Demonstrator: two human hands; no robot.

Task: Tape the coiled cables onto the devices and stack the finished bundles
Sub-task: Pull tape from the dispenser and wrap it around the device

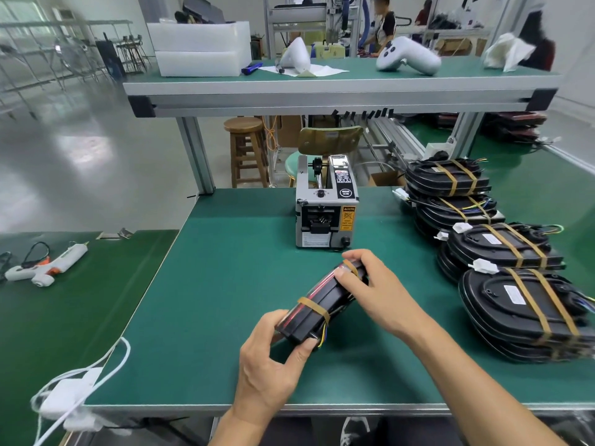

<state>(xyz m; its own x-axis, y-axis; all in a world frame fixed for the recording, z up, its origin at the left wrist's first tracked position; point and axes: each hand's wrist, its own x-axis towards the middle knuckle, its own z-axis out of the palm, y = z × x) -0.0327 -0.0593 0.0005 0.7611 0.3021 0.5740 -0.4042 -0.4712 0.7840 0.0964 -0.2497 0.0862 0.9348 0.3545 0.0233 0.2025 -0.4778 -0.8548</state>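
Note:
A black device [317, 305] with a coiled cable is held on edge above the green table [225, 300], tilted from near left to far right. Two tan tape strips wrap it, one near each end. My left hand [273, 355] grips its near end, thumb on the lower side beside coloured wires. My right hand [370, 284] grips the far end, fingers over the tape strip there. Finished taped bundles [515, 304] lie in overlapping stacks along the right side. A grey tape dispenser [326, 207] stands beyond the hands.
A white glue gun [48, 265] lies on the left table. White cords and an adapter [70, 394] hang at the near left corner. An upper shelf [338, 91] carries white foam blocks and white controllers. A wooden stool [246, 149] and a chair stand behind.

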